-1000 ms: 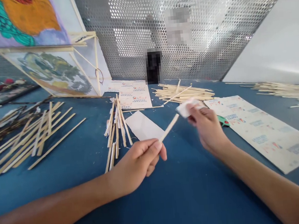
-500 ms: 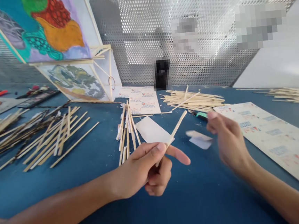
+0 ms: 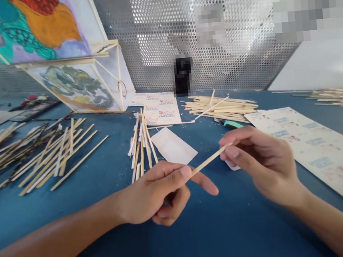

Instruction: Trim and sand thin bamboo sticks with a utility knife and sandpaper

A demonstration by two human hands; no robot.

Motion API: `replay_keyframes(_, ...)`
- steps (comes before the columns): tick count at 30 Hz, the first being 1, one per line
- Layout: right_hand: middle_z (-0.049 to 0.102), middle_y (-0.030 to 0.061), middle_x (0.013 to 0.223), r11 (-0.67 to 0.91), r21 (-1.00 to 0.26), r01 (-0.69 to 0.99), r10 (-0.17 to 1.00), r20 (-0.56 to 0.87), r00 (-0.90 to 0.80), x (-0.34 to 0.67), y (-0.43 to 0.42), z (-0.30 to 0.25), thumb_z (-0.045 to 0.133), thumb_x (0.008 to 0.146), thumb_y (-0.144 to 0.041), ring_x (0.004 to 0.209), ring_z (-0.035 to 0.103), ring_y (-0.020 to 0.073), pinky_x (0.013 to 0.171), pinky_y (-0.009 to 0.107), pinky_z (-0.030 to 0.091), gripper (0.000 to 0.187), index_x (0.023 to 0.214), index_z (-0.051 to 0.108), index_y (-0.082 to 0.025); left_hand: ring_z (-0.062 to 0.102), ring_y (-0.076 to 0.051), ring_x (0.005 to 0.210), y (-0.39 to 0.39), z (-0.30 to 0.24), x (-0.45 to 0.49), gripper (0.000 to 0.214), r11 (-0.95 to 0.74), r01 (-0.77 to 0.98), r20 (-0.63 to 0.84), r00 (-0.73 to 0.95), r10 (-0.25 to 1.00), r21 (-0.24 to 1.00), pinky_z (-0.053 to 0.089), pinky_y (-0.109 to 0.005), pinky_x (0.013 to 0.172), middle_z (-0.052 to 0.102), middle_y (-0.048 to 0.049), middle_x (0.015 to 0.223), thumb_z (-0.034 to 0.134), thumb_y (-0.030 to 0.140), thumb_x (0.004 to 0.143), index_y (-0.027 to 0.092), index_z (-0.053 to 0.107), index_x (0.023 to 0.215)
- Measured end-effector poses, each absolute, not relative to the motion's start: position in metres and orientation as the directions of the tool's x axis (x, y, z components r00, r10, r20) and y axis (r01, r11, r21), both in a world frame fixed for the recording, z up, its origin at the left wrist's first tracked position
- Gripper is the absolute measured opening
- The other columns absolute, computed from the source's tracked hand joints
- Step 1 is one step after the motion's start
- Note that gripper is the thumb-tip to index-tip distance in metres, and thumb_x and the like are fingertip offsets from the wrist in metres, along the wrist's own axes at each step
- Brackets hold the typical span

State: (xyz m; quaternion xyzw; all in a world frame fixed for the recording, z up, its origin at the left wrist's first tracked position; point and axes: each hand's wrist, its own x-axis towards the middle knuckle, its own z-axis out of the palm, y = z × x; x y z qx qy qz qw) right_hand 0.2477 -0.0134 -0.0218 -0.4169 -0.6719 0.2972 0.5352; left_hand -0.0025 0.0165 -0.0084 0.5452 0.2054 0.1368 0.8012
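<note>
My left hand (image 3: 168,192) is closed, pinching a thin wooden stick (image 3: 207,160) between thumb and fingers, with the index finger stretched out below it. The stick slants up to the right. Its far tip lies between the thumb and fingertips of my right hand (image 3: 264,162), which is closed on it in a pinch. A small white paper piece (image 3: 234,167) on the table is mostly hidden behind my right hand. A square white sheet (image 3: 174,146) lies just beyond my left hand, beside a small bundle of sticks (image 3: 141,141). A green-handled cutter (image 3: 231,124) rests past my right fingers.
A large stick pile (image 3: 223,108) lies at the back, with loose sticks (image 3: 68,157) at left. Printed abrasive sheets (image 3: 314,152) lie right and back centre. A painted frame structure (image 3: 74,87) stands back left against a perforated metal panel (image 3: 237,58).
My right hand has come left and down from near the cutter and now pinches the stick's far tip. The stick has tilted lower. The view has shifted slightly.
</note>
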Motion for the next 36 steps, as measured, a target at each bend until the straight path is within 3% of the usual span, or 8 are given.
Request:
replay_keyframes(5, 0.069, -0.0027, 0.078, 0.543, -0.763, 0.350, 0.819, 0.573, -0.019, 0.246, -0.011, -0.022, 0.070, 0.095, -0.020, 0.058, 0.057, 0.0103, 0.050, 0.024, 0.048, 0.015, 0.104, 0.076, -0.030, 0.035, -0.005, 0.039, 0.014, -0.005, -0.002, 0.040, 0.137, 0.030, -0.111, 0.766, 0.633, 0.990, 0.032, -0.016, 0.045, 0.042, 0.0087, 0.046, 0.042, 0.044, 0.109, 0.019, 0.072, 0.114)
replay_keyframes(13, 0.074, -0.0041, 0.067, 0.600, -0.374, 0.708, 0.591, 0.803, -0.078, 0.251, -0.010, -0.023, 0.077, 0.089, -0.019, 0.041, 0.049, 0.0088, 0.043, 0.026, 0.044, 0.035, 0.121, 0.076, -0.034, 0.030, -0.004, 0.039, 0.013, -0.004, 0.000, 0.039, 0.147, 0.016, -0.106, 0.771, 0.628, 0.989, 0.028, -0.017, 0.043, 0.042, 0.0093, 0.049, 0.040, 0.039, 0.110, 0.014, 0.068, 0.100)
replay_keyframes(16, 0.074, -0.0037, 0.067, 0.612, -0.317, 0.724, 0.585, 0.798, -0.145, 0.252, -0.011, -0.023, 0.073, 0.091, -0.016, 0.046, 0.058, 0.0111, 0.047, 0.027, 0.048, 0.033, 0.120, 0.076, -0.032, 0.030, -0.004, 0.039, 0.014, -0.004, 0.000, 0.039, 0.134, 0.024, -0.104, 0.770, 0.629, 0.991, 0.028, -0.018, 0.044, 0.042, 0.0093, 0.049, 0.040, 0.038, 0.110, 0.013, 0.067, 0.100)
replay_keyframes(20, 0.068, -0.0055, 0.057, 0.598, -0.317, 0.737, 0.574, 0.810, -0.117, 0.250, -0.014, -0.021, 0.070, 0.094, -0.017, 0.046, 0.059, 0.0120, 0.047, 0.027, 0.046, 0.023, 0.110, 0.078, -0.032, 0.031, -0.004, 0.039, 0.013, -0.006, 0.000, 0.039, 0.126, 0.017, -0.094, 0.765, 0.638, 0.992, 0.028, -0.018, 0.044, 0.041, 0.0091, 0.048, 0.039, 0.039, 0.110, 0.013, 0.067, 0.100)
replay_keyframes(24, 0.064, -0.0051, 0.053, 0.526, -0.367, 0.767, 0.653, 0.752, -0.088, 0.248, -0.020, -0.014, 0.064, 0.099, -0.022, 0.043, 0.055, 0.0118, 0.049, 0.028, 0.046, 0.015, 0.102, 0.076, -0.031, 0.031, -0.005, 0.038, 0.015, -0.011, 0.002, 0.036, 0.181, -0.086, -0.073, 0.687, 0.723, 0.980, 0.029, -0.016, 0.043, 0.041, 0.0095, 0.047, 0.038, 0.040, 0.110, 0.016, 0.063, 0.101)
replay_keyframes(28, 0.070, -0.0039, 0.063, 0.666, -0.436, 0.605, 0.707, 0.627, -0.327, 0.244, -0.022, -0.011, 0.062, 0.100, -0.023, 0.048, 0.059, 0.0118, 0.052, 0.027, 0.046, 0.010, 0.102, 0.071, -0.028, 0.044, -0.007, 0.043, 0.024, -0.015, 0.004, 0.034, 0.341, -0.312, -0.069, 0.641, 0.765, 0.887, 0.041, -0.019, 0.048, 0.049, 0.0061, 0.057, 0.035, 0.033, 0.110, 0.017, 0.062, 0.098)
replay_keyframes(32, 0.074, -0.0032, 0.075, 0.771, -0.497, 0.399, 0.620, 0.442, -0.648, 0.238, -0.019, -0.017, 0.061, 0.102, -0.025, 0.062, 0.063, 0.0117, 0.062, 0.027, 0.047, 0.007, 0.099, 0.068, -0.024, 0.053, -0.009, 0.048, 0.030, -0.016, 0.002, 0.034, 0.400, -0.382, -0.058, 0.660, 0.749, 0.833, 0.044, -0.020, 0.051, 0.059, 0.0020, 0.062, 0.035, 0.032, 0.110, 0.017, 0.064, 0.101)
replay_keyframes(36, 0.071, -0.0018, 0.076, 0.760, -0.492, 0.425, 0.622, 0.359, -0.696, 0.235, -0.018, -0.025, 0.059, 0.102, -0.023, 0.066, 0.062, 0.0124, 0.063, 0.028, 0.043, 0.009, 0.101, 0.067, -0.022, 0.054, -0.009, 0.048, 0.030, -0.015, -0.001, 0.031, 0.396, -0.431, 0.000, 0.676, 0.737, 0.811, 0.046, -0.020, 0.052, 0.065, 0.0015, 0.067, 0.032, 0.028, 0.111, 0.021, 0.061, 0.118)
